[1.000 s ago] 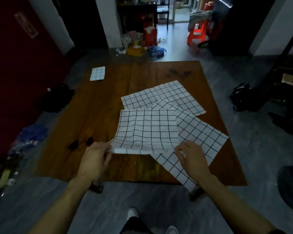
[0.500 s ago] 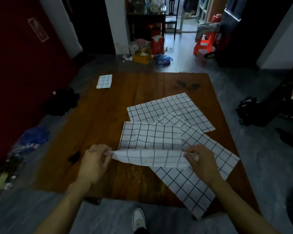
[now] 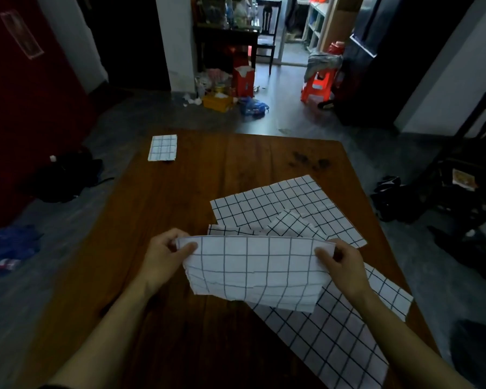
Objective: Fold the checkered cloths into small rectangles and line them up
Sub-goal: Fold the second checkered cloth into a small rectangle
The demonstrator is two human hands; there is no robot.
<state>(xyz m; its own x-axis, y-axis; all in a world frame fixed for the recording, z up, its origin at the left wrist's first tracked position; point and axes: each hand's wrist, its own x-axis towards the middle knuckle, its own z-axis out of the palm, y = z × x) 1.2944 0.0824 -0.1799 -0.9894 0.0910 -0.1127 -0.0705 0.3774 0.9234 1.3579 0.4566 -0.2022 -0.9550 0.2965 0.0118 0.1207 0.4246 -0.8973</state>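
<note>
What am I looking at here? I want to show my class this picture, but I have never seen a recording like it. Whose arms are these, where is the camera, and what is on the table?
There is no machine here. A person wears a wide-angle camera on the head, so you look forward and down along their own bare arms.

The left hand and the right hand each pinch an upper corner of a checkered cloth, white with dark grid lines, and hold it lifted so that it hangs toward the person.

Under it stands a brown wooden table. On it lie more unfolded checkered cloths: one further back and one nearer, on the right, which reaches past the table's edge. At the far left corner sits a small folded cloth, apparently one already finished.

The room behind is dim and cluttered.
</note>
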